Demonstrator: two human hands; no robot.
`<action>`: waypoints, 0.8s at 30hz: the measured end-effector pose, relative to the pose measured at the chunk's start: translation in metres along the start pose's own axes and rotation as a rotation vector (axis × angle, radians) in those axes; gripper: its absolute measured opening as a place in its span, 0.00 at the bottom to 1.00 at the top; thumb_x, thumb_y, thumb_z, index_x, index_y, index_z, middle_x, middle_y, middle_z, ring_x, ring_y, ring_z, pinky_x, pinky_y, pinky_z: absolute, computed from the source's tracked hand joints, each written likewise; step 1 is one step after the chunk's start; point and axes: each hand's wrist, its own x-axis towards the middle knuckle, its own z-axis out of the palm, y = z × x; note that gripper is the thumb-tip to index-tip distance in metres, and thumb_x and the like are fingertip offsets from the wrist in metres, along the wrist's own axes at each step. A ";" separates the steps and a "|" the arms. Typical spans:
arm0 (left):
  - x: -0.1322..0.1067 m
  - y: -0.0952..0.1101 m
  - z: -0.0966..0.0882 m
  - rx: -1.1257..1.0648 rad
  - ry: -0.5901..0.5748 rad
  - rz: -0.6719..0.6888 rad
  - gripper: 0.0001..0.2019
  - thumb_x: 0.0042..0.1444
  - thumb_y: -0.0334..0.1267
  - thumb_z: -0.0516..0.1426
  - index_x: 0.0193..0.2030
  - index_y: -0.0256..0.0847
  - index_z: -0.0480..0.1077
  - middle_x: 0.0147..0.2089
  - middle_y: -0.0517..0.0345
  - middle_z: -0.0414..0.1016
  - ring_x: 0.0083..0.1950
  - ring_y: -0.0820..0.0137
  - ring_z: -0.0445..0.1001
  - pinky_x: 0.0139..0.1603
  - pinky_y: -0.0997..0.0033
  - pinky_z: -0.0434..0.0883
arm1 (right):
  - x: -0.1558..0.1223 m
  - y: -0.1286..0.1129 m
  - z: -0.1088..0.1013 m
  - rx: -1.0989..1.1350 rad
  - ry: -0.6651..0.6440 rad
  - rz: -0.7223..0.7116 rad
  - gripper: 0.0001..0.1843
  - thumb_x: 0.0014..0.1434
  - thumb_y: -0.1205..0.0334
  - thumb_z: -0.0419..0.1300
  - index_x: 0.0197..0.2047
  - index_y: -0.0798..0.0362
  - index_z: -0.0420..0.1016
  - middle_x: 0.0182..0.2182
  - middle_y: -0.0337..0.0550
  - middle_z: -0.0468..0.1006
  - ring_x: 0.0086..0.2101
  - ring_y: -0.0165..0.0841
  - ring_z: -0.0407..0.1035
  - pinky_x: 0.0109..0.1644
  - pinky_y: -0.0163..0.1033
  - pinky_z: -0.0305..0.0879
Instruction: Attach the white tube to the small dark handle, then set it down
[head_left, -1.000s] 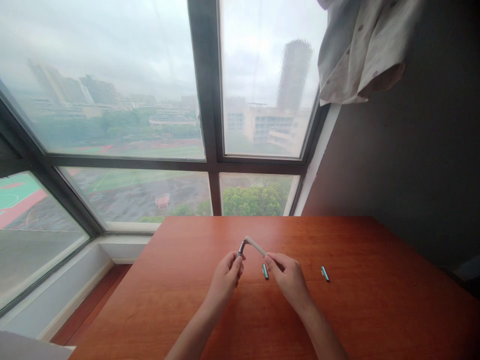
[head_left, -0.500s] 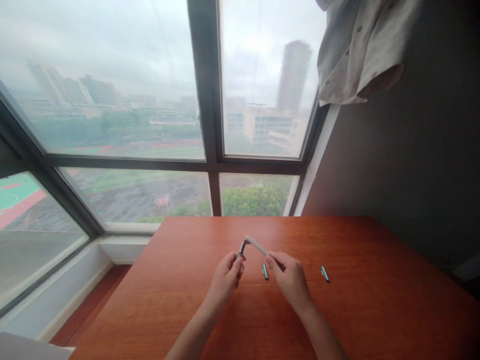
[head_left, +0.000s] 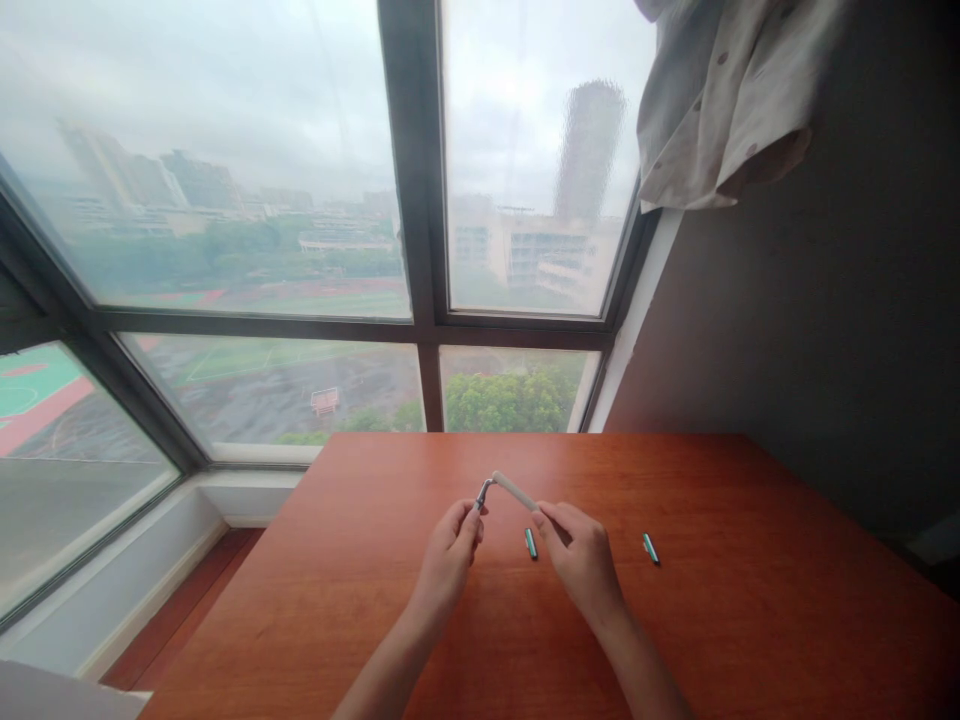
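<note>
Over the table, my left hand [head_left: 452,542] is closed around a grey metallic razor handle [head_left: 482,494] with a bent neck, its tip pointing up and right. My right hand [head_left: 580,545] pinches a slim pale stick [head_left: 516,490], whose far end meets the tip of the razor handle. The kind of stick is not clear, and its lower end is hidden in the fingers. Between the hands, a razor head [head_left: 531,543] with a green strip lies on the table. A second razor head [head_left: 651,549] rests farther right.
The hands are above a reddish-brown wooden table [head_left: 360,580]. Beyond its far edge stand large windows with a dark frame [head_left: 429,325]. A light buttoned shirt [head_left: 720,110] hangs at the upper right, in front of a dark wall [head_left: 795,320].
My left hand has shifted slightly left and down with the razor handle, and its fingers sit a little differently. My right hand and the razor heads look almost the same.
</note>
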 end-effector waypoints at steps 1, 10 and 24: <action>0.000 -0.001 0.000 0.002 0.005 -0.002 0.16 0.53 0.51 0.54 0.35 0.38 0.66 0.23 0.68 0.57 0.19 0.79 0.51 0.18 0.79 0.48 | 0.000 0.001 0.000 -0.014 0.009 -0.006 0.18 0.64 0.55 0.51 0.36 0.53 0.79 0.24 0.43 0.76 0.26 0.33 0.68 0.31 0.34 0.60; -0.001 0.001 0.002 -0.053 -0.013 -0.042 0.14 0.53 0.50 0.54 0.35 0.40 0.63 0.23 0.69 0.56 0.19 0.79 0.53 0.18 0.80 0.49 | 0.001 0.001 0.000 -0.007 0.019 -0.005 0.18 0.64 0.55 0.51 0.36 0.53 0.79 0.24 0.43 0.76 0.26 0.33 0.69 0.31 0.33 0.61; -0.001 0.005 0.005 -0.104 0.010 -0.061 0.14 0.50 0.49 0.56 0.35 0.40 0.62 0.22 0.70 0.56 0.19 0.80 0.53 0.18 0.80 0.50 | -0.001 0.000 0.000 0.000 0.004 -0.005 0.17 0.64 0.55 0.51 0.37 0.54 0.79 0.26 0.44 0.76 0.27 0.34 0.69 0.33 0.34 0.62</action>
